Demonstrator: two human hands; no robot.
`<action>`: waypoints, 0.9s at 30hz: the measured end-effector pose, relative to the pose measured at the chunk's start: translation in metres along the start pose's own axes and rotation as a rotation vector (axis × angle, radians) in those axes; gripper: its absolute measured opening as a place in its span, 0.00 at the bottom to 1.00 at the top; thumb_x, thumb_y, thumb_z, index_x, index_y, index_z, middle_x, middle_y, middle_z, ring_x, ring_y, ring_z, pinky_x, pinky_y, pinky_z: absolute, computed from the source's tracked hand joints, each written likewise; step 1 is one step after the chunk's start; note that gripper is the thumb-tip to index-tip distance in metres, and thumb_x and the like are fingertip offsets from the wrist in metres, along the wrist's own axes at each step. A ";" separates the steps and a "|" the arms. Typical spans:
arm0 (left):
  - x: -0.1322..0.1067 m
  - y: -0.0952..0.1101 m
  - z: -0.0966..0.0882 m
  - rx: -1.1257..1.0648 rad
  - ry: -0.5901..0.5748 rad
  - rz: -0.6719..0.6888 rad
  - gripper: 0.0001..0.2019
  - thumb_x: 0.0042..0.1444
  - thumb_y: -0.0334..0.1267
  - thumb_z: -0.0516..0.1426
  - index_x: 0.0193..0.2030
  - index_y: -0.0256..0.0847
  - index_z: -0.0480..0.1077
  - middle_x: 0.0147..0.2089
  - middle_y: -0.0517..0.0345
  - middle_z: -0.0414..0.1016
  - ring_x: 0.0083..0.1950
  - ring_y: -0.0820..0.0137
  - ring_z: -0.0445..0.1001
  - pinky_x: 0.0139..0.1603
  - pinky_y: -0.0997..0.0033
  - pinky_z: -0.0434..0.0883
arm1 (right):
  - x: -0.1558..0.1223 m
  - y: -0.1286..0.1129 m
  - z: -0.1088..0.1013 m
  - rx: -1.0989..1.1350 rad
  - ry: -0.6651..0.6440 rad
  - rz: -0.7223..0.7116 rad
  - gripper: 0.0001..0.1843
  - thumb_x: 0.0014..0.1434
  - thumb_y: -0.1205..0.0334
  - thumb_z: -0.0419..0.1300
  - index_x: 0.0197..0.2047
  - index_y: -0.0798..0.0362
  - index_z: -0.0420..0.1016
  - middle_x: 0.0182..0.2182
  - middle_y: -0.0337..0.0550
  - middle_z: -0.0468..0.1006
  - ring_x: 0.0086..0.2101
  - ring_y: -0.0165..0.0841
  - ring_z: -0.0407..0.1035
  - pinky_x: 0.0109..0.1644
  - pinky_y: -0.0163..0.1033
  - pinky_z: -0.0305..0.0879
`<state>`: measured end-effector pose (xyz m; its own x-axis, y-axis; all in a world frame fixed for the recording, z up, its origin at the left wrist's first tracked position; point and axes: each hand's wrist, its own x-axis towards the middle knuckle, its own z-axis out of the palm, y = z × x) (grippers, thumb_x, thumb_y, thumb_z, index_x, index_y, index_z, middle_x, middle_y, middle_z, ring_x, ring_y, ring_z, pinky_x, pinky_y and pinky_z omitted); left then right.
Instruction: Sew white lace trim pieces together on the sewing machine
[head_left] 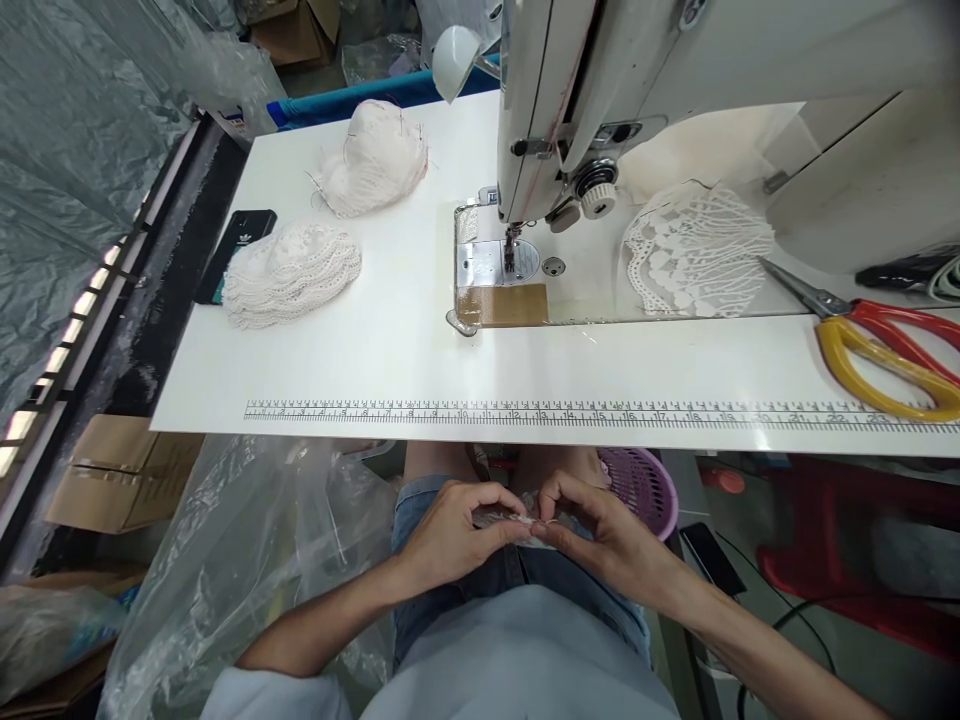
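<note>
- The left hand and the right hand meet above the lap, in front of the bench.
- Between them is a small white cloth piece; each grip is narrow, with thumb and finger pinching it, and the fingers hide most of its shape.
- The fingertips are almost touching, probably because so small and soft a piece needs support from both sides.
- The forearms come from the two sides, which seems to keep the piece in clear sight.
- On the bench, the lace pile lies partly over a dark flat packet; perhaps it lies at the left to leave the sewing machine free around its needle.
- The pile is layered, with a wavy, knitted-looking edge; behind it, the white bundle is rounder, with loose threads.
- Under the machine arm, the lace fan is flat and openwork, with scalloped border.
- The scissors, with metal blades and red and yellow plastic handles, rest at the right, likely for easy reach.
</note>
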<state>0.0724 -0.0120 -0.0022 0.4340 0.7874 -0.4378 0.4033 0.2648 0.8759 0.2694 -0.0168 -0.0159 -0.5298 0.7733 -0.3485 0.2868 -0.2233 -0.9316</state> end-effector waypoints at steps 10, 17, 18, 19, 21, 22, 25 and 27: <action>0.005 -0.007 -0.009 -0.392 -0.098 -0.260 0.12 0.43 0.43 0.65 0.29 0.35 0.74 0.27 0.58 0.74 0.30 0.74 0.70 0.33 0.76 0.66 | 0.002 0.002 -0.017 0.056 -0.123 0.014 0.09 0.59 0.56 0.57 0.39 0.51 0.65 0.34 0.40 0.70 0.35 0.32 0.66 0.39 0.37 0.63; 0.006 -0.009 -0.009 -0.600 -0.123 -0.351 0.14 0.37 0.41 0.68 0.26 0.33 0.72 0.25 0.59 0.73 0.27 0.77 0.69 0.29 0.79 0.64 | 0.001 0.004 -0.018 0.170 -0.223 0.087 0.12 0.56 0.54 0.60 0.39 0.51 0.67 0.34 0.39 0.70 0.34 0.30 0.64 0.39 0.35 0.62; 0.007 -0.009 -0.009 -0.623 -0.130 -0.345 0.14 0.37 0.40 0.68 0.25 0.33 0.71 0.26 0.58 0.74 0.27 0.77 0.69 0.29 0.79 0.64 | 0.000 0.004 -0.019 0.189 -0.239 0.094 0.11 0.56 0.54 0.61 0.39 0.51 0.67 0.34 0.38 0.70 0.34 0.30 0.64 0.38 0.35 0.61; 0.007 -0.010 -0.009 -0.645 -0.134 -0.335 0.14 0.36 0.40 0.68 0.24 0.33 0.71 0.26 0.58 0.74 0.27 0.76 0.69 0.29 0.78 0.64 | 0.000 0.004 -0.020 0.204 -0.253 0.099 0.11 0.56 0.55 0.61 0.38 0.52 0.68 0.33 0.38 0.70 0.34 0.30 0.63 0.38 0.34 0.60; 0.007 -0.011 -0.010 -0.682 -0.136 -0.311 0.14 0.35 0.40 0.69 0.23 0.34 0.70 0.29 0.56 0.76 0.28 0.75 0.71 0.30 0.77 0.65 | 0.000 0.005 -0.023 0.220 -0.270 0.106 0.11 0.55 0.55 0.61 0.36 0.52 0.68 0.32 0.38 0.70 0.33 0.29 0.63 0.37 0.34 0.60; 0.007 -0.011 -0.010 -0.698 -0.137 -0.299 0.14 0.35 0.39 0.68 0.22 0.34 0.69 0.30 0.55 0.76 0.30 0.73 0.72 0.31 0.76 0.66 | 0.000 0.006 -0.025 0.224 -0.273 0.111 0.11 0.55 0.55 0.62 0.35 0.53 0.68 0.31 0.37 0.69 0.32 0.29 0.62 0.36 0.34 0.59; 0.008 -0.013 -0.013 -0.727 -0.175 -0.272 0.14 0.36 0.38 0.68 0.23 0.34 0.68 0.33 0.53 0.78 0.34 0.71 0.74 0.35 0.73 0.68 | -0.001 0.008 -0.029 0.223 -0.289 0.131 0.12 0.53 0.54 0.63 0.36 0.53 0.69 0.30 0.37 0.69 0.31 0.29 0.62 0.35 0.34 0.58; 0.010 -0.015 -0.013 -0.727 -0.213 -0.267 0.14 0.36 0.38 0.68 0.23 0.34 0.68 0.34 0.52 0.78 0.35 0.70 0.74 0.37 0.72 0.68 | 0.000 0.008 -0.028 0.223 -0.309 0.137 0.15 0.51 0.53 0.65 0.36 0.53 0.69 0.29 0.36 0.68 0.30 0.28 0.61 0.34 0.33 0.57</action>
<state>0.0604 -0.0009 -0.0170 0.5710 0.5422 -0.6163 -0.0781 0.7833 0.6167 0.2945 -0.0021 -0.0208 -0.7232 0.5205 -0.4539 0.2094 -0.4610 -0.8623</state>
